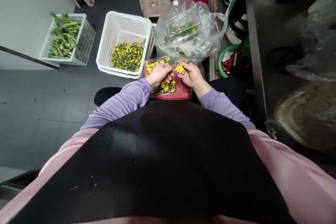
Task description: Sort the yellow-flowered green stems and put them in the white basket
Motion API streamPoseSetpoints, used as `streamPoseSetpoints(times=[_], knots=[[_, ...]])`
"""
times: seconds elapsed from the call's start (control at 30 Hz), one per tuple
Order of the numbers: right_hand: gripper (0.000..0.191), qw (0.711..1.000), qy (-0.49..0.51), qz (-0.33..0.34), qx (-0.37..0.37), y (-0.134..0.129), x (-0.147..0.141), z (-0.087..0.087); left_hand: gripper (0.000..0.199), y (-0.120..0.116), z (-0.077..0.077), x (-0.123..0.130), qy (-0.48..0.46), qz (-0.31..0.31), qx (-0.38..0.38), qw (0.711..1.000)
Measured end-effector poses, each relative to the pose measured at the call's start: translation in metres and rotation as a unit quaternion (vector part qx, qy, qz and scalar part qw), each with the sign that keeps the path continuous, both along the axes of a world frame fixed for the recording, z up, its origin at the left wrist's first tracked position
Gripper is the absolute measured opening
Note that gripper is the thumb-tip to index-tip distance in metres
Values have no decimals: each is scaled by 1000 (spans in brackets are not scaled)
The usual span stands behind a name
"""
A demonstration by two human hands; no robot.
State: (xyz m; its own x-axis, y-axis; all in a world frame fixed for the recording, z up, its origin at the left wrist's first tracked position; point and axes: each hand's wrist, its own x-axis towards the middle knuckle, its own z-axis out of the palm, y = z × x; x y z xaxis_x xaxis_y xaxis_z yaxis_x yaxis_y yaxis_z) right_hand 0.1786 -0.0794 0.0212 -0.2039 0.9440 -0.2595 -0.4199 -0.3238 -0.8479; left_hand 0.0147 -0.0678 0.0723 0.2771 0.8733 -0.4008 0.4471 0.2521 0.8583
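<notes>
Over a red tray [183, 94], my right hand [193, 76] is closed around a few yellow blossoms [180, 69], with a green tip sticking up between the fingers. My left hand [160, 73] comes in from the other side, thumb and fingertips pinched together beside those blossoms; what they hold, if anything, is too small to make out. Beneath the left hand lies a clear plastic box [164, 94] filled with yellow blossoms on slim green pieces, partly covered by that hand. Clear plastic also shows under my right hand.
A white basket [102, 52] of yellow-and-green blossoms stands left of the hands. Farther left, another white basket [88, 43] holds green stalks. Ahead lies a clear bag [210, 38] with a packed box. A green basin [223, 71], stools and a metal table edge [256, 52] are around.
</notes>
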Motion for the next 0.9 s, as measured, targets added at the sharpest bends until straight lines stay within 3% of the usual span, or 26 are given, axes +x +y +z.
streamPoseSetpoints(times=[0.1,0.17,0.27,0.37,0.63,0.8,0.9], knots=[[24,997,-9,25,-78,0,2,-5,19,6,-2,-9,92,-79,106,987],[26,991,-13,68,-115,-3,0,-9,13,8,-2,-13,172,-134,179,959],[32,987,-24,116,-104,-12,-9,-11,13,8,-3,-12,275,-201,239,910],[34,992,-34,97,-71,-17,-15,-9,20,7,-6,-9,307,-238,263,883],[25,986,-43,135,-89,-10,-2,-6,23,12,-16,-16,270,-289,264,880],[19,993,-35,82,-83,-10,7,0,29,25,-20,-20,247,-262,259,896],[22,996,-16,49,-70,-12,17,0,35,25,-22,-19,259,-275,286,880]])
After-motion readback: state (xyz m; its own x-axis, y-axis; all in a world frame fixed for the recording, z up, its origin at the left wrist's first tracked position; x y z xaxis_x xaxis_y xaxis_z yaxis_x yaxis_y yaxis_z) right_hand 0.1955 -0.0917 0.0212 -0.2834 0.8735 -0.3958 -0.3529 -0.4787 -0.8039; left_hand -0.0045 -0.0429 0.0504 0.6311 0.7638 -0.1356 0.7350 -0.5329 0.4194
